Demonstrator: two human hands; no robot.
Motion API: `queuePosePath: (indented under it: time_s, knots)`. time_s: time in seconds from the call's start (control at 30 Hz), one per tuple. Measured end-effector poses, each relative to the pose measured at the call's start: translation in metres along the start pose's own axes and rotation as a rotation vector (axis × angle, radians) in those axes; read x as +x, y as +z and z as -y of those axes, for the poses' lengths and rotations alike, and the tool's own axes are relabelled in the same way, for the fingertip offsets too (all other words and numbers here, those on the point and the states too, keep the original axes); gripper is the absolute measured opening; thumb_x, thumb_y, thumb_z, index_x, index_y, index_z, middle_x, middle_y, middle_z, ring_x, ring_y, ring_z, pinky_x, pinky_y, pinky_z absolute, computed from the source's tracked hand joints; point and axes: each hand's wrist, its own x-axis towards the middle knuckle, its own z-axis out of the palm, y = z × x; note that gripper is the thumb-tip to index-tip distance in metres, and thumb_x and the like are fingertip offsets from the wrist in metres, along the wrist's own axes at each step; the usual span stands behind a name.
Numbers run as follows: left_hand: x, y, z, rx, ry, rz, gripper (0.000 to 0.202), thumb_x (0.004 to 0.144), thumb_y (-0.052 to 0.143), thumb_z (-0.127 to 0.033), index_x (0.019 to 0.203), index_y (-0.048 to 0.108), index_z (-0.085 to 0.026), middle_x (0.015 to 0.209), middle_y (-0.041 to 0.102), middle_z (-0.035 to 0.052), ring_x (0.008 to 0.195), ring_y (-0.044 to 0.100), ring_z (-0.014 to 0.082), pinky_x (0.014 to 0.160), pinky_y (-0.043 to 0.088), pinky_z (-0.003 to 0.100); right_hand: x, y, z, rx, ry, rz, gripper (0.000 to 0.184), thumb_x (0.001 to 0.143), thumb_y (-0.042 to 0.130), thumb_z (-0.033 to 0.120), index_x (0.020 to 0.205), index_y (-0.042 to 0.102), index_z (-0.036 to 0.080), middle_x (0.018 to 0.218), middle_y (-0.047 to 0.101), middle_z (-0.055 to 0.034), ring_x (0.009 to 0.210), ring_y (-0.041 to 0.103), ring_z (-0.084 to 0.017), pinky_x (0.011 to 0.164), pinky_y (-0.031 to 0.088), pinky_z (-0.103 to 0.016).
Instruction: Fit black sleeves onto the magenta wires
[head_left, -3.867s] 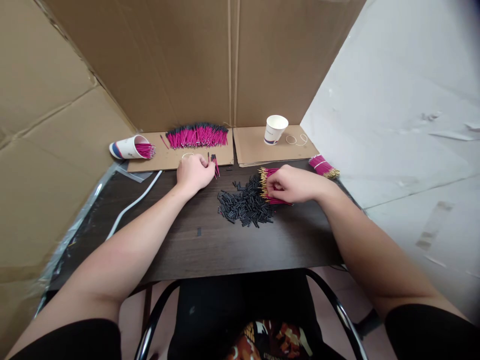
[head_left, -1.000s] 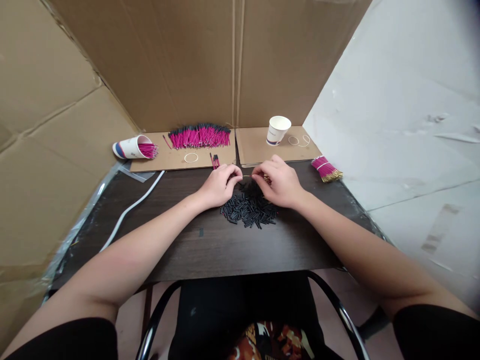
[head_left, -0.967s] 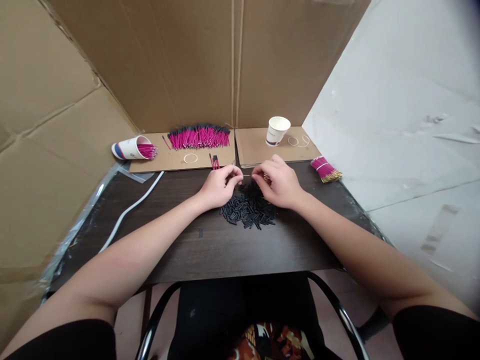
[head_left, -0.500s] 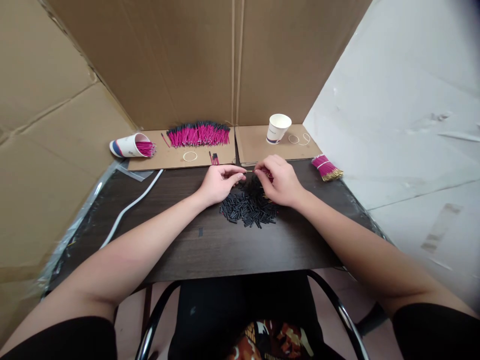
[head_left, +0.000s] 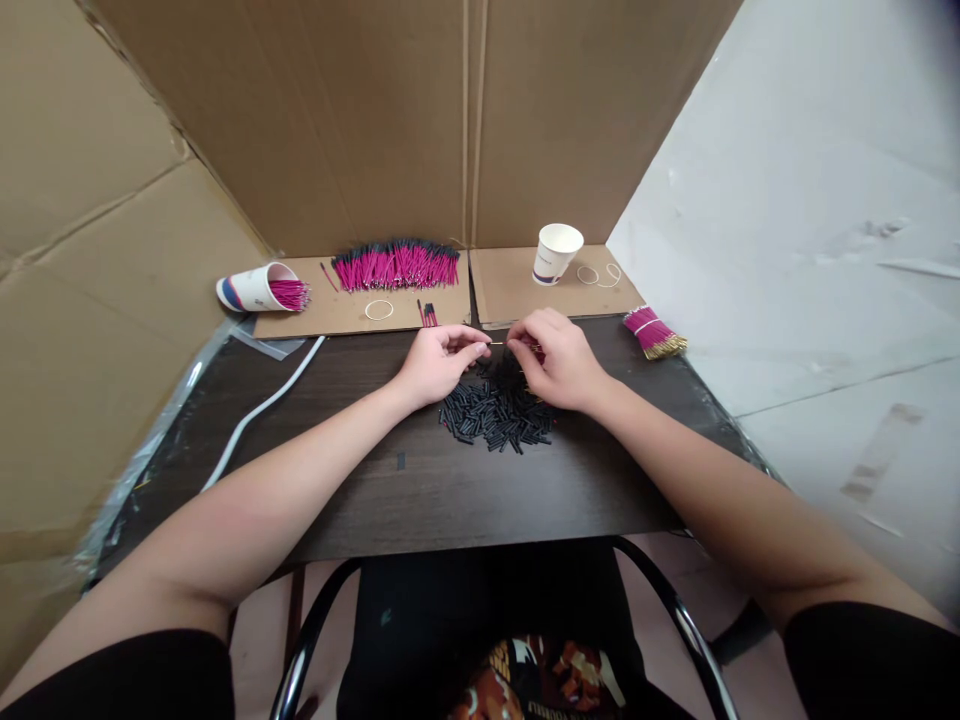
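Note:
My left hand and my right hand meet fingertip to fingertip above a pile of short black tubes on the dark table. The right fingers pinch a thin pink wire with a gold tip, pointing left. The left fingers pinch something small at that tip; it looks like a black tube, too small to be sure. More pink wires lie under the right hand, mostly hidden.
On cardboard at the back lie a row of pink wires with black ends, a few finished ones, a tipped cup holding wires, an upright paper cup, rubber bands. A banded wire bundle lies right. Cardboard walls surround.
Since 3.9 s ago the left hand came from the cardboard's edge and the right from the wire heap, meeting over the black tubes. In the last second they barely moved.

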Motion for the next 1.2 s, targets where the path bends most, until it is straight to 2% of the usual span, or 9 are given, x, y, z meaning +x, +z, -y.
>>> queuePosePath:
  time_s: [0.5,0.73,1.2]
  knots:
    - [-0.0007,0.0012,0.0004,-0.007,0.023,0.015,0.018,0.093,0.08,-0.028,0.106,0.083,-0.015,0.099,0.087,0.0119,0.088,0.08,0.0199,0.086,0.066,0.037,0.0013,-0.0023,-0.0003,0.0,0.036,0.047,0.012,0.106,0.056,0.021,0.095,0.059,0.024,0.087,0.062,-0.0065,0.083,0.054,-0.026,0.079,0.043,-0.043]
    - [-0.0036,0.004,0.0005,0.011,0.053,0.004,0.018,0.092,0.081,-0.027,0.106,0.085,-0.015,0.101,0.087,0.0118,0.091,0.081,0.0211,0.093,0.067,0.04,-0.0003,0.0005,-0.0003,0.005,0.032,0.074,0.011,0.107,0.057,0.021,0.097,0.061,0.024,0.09,0.063,-0.0073,0.085,0.055,-0.026,0.08,0.044,-0.043]
    - [-0.0081,0.0067,0.0008,0.101,0.105,-0.016,0.02,0.094,0.081,-0.029,0.107,0.088,-0.016,0.101,0.088,0.0116,0.09,0.082,0.023,0.09,0.067,0.041,-0.001,0.0018,-0.0014,0.011,0.007,0.081,0.01,0.106,0.058,0.02,0.097,0.061,0.023,0.09,0.065,-0.0077,0.086,0.056,-0.026,0.079,0.045,-0.042]
